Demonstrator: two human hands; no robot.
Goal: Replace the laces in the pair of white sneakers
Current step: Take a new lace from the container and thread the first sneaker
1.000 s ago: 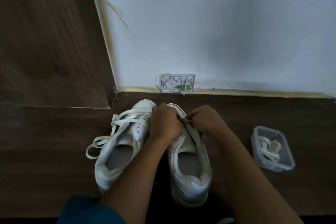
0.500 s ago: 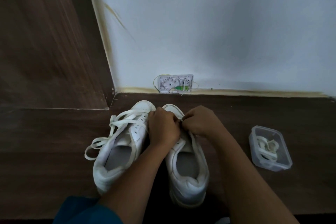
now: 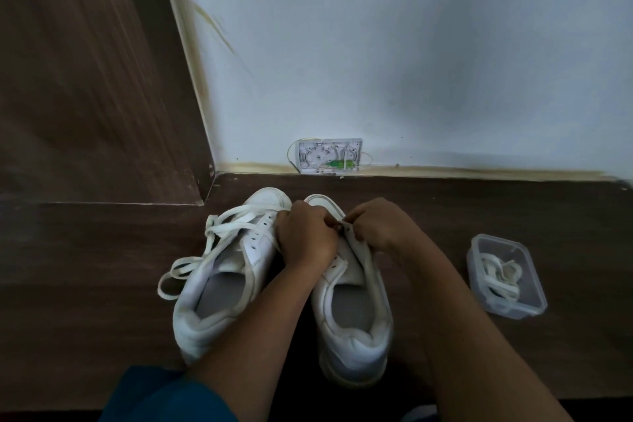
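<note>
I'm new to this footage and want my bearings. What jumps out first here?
Two white sneakers stand side by side on the dark floor; the left hand and right hand both pinch at the eyelets of the right sneaker. The left sneaker trails loose laces onto the floor. A clear tub holding more laces sits further right.

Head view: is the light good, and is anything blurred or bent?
Head view: dim, bluish light; a broad soft shadow on the wall; the wood panel looks smeared; the wall's left edge leans from lens distortion; left hand, right hand and right sneaker are fairly sharp.
</note>
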